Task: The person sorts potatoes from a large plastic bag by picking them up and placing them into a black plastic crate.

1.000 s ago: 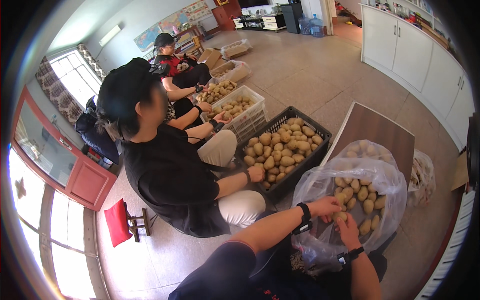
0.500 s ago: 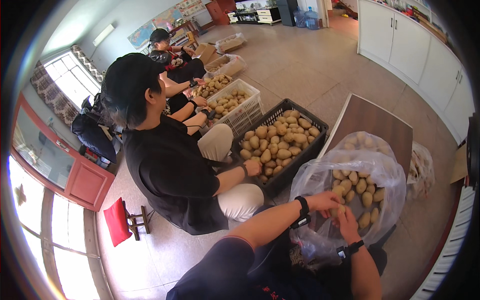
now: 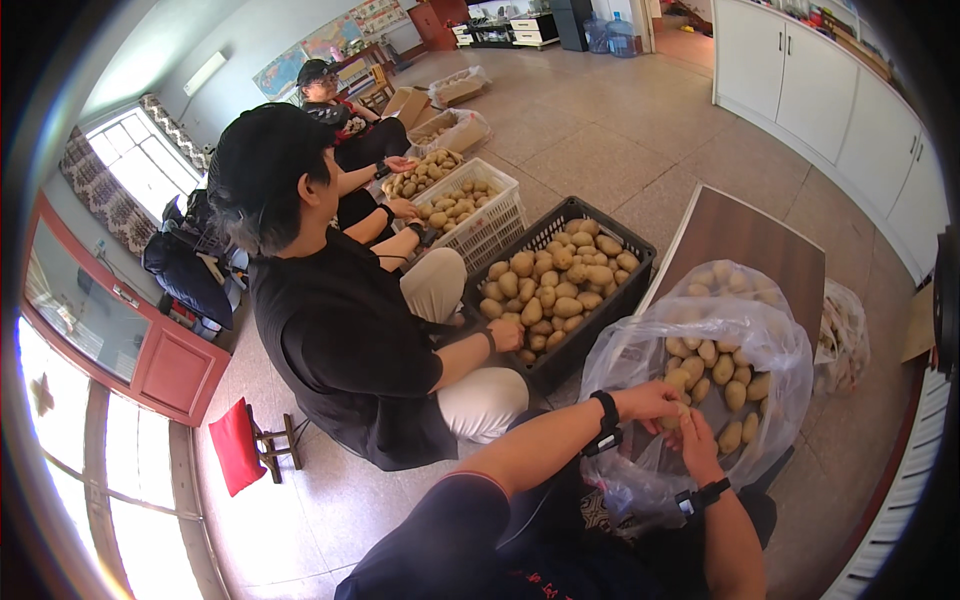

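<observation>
Potato (image 3: 672, 414) seemingly between both hands

Both forearms reached up toward one o'clock, each wrist banded in black. The left hand (image 3: 650, 400) and right hand (image 3: 697, 440) met, fingers curled inward, touching.

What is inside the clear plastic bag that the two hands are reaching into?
The clear plastic bag holds loose potatoes. Left hand and right hand meet at its mouth. The crumpled plastic and the hands cover the lower layers.

Glossy clear plastic bag (image 3: 640, 350), matt potatoes (image 3: 735, 395)
</observation>
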A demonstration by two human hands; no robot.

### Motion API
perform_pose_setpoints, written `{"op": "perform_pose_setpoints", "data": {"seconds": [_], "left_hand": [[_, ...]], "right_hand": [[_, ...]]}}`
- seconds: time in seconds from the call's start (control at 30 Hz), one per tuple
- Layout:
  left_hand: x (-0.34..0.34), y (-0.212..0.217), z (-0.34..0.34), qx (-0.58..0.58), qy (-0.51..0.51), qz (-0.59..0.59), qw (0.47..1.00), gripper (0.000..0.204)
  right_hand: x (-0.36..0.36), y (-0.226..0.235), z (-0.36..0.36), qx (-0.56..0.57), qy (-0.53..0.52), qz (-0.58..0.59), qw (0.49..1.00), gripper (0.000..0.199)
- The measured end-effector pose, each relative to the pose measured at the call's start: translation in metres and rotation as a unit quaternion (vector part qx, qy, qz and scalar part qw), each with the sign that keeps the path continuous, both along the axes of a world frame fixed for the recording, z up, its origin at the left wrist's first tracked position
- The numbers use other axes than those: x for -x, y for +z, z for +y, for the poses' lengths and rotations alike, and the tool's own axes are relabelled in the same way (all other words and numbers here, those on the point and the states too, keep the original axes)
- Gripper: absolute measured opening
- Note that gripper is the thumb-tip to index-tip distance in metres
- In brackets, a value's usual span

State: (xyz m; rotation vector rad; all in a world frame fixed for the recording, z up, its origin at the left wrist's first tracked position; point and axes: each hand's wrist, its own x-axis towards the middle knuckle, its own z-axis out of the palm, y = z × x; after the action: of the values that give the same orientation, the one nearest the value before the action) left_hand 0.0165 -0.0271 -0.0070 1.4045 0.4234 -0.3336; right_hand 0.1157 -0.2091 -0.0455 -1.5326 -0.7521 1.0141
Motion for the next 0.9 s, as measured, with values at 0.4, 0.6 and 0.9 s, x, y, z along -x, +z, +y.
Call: {"op": "perform_pose_setpoints", "data": {"seconds": [0.4,0.6,0.9], "left_hand": [[0.0024,-0.0001,0.0022,-0.018,-0.003,-0.006,1.000,0.037],[0.0033,0.0006,0.0023,-0.032,-0.010,-0.016,0.999,0.037],[0.0038,-0.0025,0.0041,-0.030,-0.011,-0.030,0.999,0.037]], "right_hand": [[0.0003,0.0033,0.0005,-0.012,-0.012,-0.018,1.000,0.030],[0.0001,0.0048,-0.0005,-0.005,-0.011,-0.009,1.000,0.030],[0.0000,0.0050,-0.0007,-0.013,-0.010,-0.011,1.000,0.026]]}}
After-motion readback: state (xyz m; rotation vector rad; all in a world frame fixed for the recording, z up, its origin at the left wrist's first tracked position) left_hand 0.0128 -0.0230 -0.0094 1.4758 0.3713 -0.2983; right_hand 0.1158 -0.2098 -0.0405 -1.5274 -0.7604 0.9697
